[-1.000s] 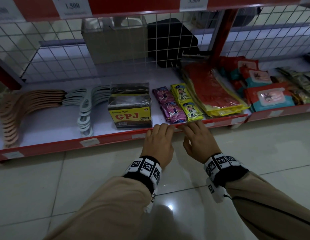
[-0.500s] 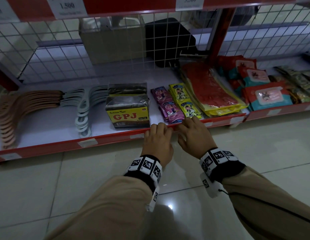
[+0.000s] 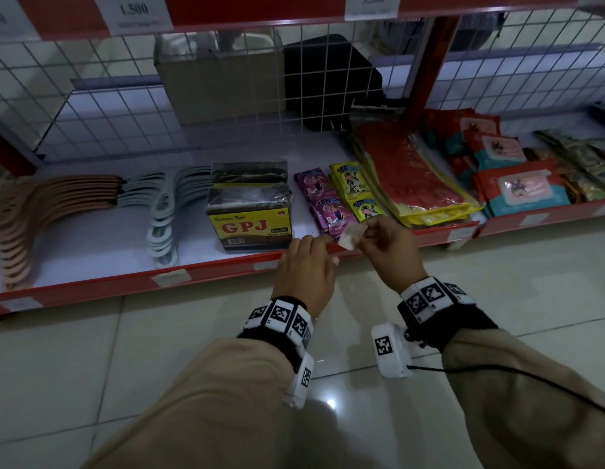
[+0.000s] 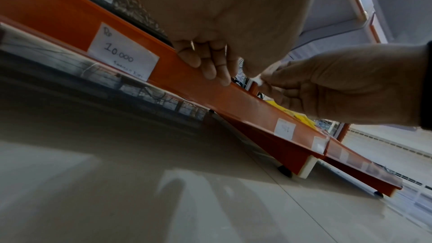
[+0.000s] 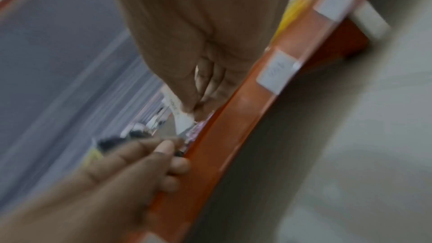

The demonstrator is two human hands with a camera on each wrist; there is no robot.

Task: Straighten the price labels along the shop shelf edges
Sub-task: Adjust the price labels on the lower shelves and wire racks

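Where the red shelf edge (image 3: 91, 289) runs, tiles (image 3: 74, 367) gleam.

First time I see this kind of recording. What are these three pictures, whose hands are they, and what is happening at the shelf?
No machine here: a person works bare-handed, with a camera on the head and one on each wrist. The wide picture is the head view; the other two look along each hand, the right wrist one blurred. The left hand curls its fingers over the red shelf edge. The right hand pinches a small white price label held above that edge. On the shelf lie hangers, a GPJ pack, purple and yellow sachets and wet-wipe packs. The left wrist view shows another label marked 10.000 on the edge.
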